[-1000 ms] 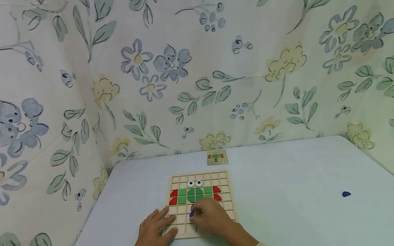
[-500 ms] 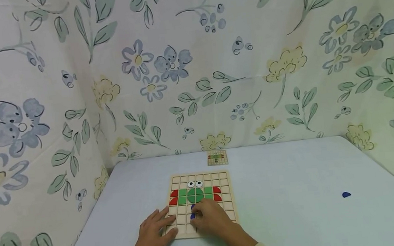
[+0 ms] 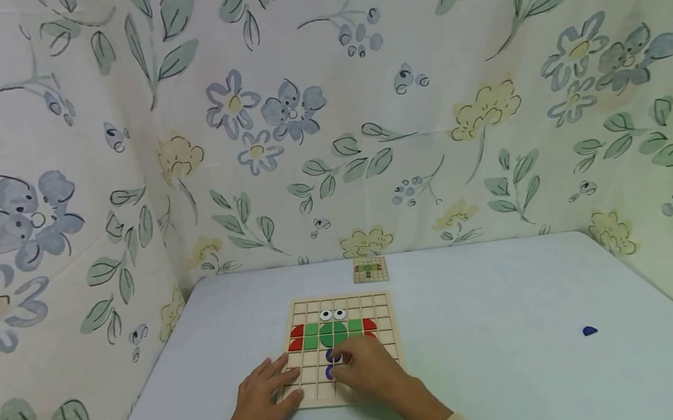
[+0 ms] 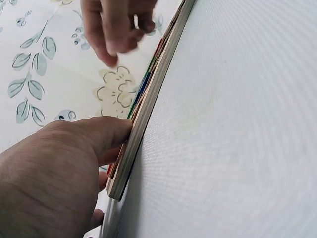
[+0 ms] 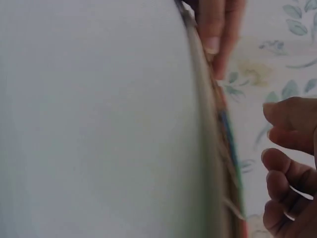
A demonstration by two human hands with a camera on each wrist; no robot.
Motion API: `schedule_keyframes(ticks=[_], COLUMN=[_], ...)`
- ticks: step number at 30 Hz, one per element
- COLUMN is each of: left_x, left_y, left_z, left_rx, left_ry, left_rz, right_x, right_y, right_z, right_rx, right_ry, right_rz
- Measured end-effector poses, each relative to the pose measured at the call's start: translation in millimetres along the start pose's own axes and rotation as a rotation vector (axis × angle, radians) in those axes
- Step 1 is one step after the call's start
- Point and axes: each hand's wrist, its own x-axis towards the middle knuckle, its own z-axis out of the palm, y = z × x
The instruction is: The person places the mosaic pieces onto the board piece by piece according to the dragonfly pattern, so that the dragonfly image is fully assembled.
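Note:
A wooden grid board (image 3: 309, 393) lies on the table, bearing a pattern of flat pieces. Two white eye discs (image 3: 332, 314) sit above a dark green circle (image 3: 333, 334), with light green squares (image 3: 311, 336) and red pieces (image 3: 296, 338) toward the sides. Below, dark blue pieces (image 3: 330, 373) are partly covered by my right hand (image 3: 370, 371). In the right wrist view that hand's loosely bent fingers (image 5: 278, 159) stand apart from the board with nothing between them. My left hand (image 3: 262, 397) rests on the board's left edge, its thumb (image 4: 115, 131) on top.
A small card (image 3: 370, 270) with a similar pattern lies at the table's back edge. One loose dark blue piece (image 3: 590, 331) lies far to the right on the white table (image 3: 495, 316). Floral cloth (image 3: 407, 182) closes off the back and sides.
My right hand has drawn slightly right, off the blue pieces, so more of them shows in the head view. My left hand has stayed on the board's edge.

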Motion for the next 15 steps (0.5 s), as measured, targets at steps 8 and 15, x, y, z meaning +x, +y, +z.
schedule_keyframes(ticks=[8,15], left_x=[1.3,1.2], left_y=[-0.7,0.6], left_z=[0.0,2.0], left_rx=[0.026,0.019], left_ry=[-0.016,-0.006], left_rz=[-0.028,-0.014], right_x=[-25,-58], right_y=[-12,-21], right_z=[-57,-111], right_rx=[0.062,-0.013], right_ry=[0.103,0.239], right_rz=[-0.156,-0.192])
